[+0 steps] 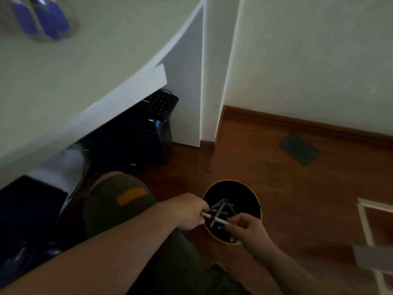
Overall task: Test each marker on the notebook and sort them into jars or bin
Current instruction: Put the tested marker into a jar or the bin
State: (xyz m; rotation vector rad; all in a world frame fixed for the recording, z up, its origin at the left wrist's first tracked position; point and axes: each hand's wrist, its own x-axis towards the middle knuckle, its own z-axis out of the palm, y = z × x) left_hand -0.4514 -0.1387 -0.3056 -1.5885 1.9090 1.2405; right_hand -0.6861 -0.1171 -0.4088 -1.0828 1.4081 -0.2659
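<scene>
Both hands hold one white marker (214,219) over the open top of a round black bin (254,195) with a yellow rim. The left hand (187,211) pinches the marker's left end between its fingers, and the right hand (247,227) grips the right end with its fingertips; the marker lies nearly level between them, with a dark band near its middle. Inside the bin lies a loose pile of grey markers (222,206), crossed over one another and too blurred to count.

The bin stands on a brown wooden floor (297,188), just beside the person's knee in dark green trousers (119,201). A flat dark rectangle (299,149) lies on the floor near the wooden skirting, below a pale wall (319,60). To the left a white desk (74,71) curves overhead; at its far left corner stands one clear jar (40,18) holding three blue markers. Under the desk sits a black box (146,128).
</scene>
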